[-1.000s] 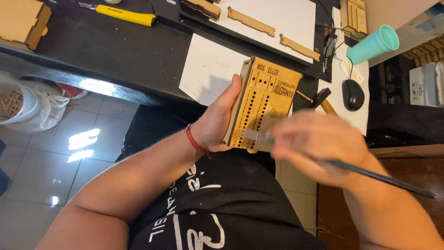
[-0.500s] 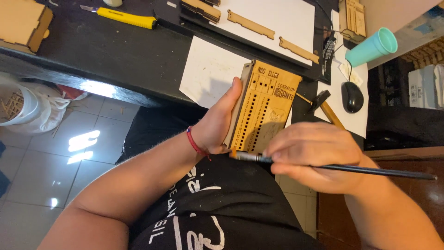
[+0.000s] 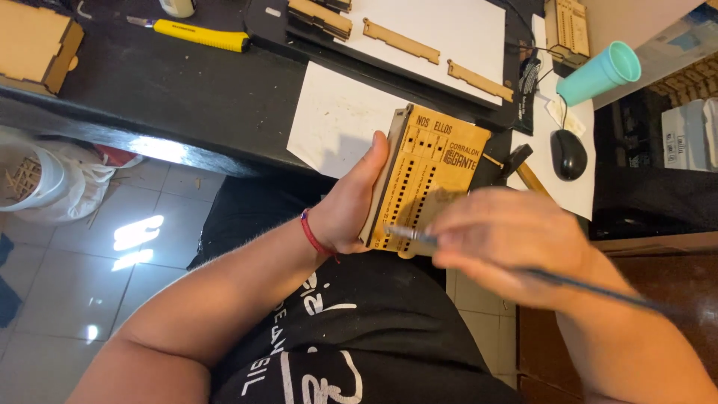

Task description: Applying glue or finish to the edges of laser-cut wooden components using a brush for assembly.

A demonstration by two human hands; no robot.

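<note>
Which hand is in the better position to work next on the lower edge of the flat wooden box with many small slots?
The right hand, probably. It grips a thin dark brush whose tip lies at the lower edge of the flat slotted wooden box. The left hand is occupied clasping the box's side, steadying it.

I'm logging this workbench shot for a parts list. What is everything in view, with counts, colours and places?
Wooden panel: one, tan, with rows of small slots, held over the lap.
Brush: one, dark thin handle, metal ferrule at the panel's lower edge.
Paper sheet: one, white, at the desk edge.
Wooden strips: two, tan, on the white board.
Utility knife: one, yellow, on the black desk.
Cup: one, teal, top right.
Mouse: one, black, beside the cup.
Hammer: one, partly hidden behind the panel.
Left hand: grips the panel's edge.
Right hand: blurred, holds the brush.
</note>
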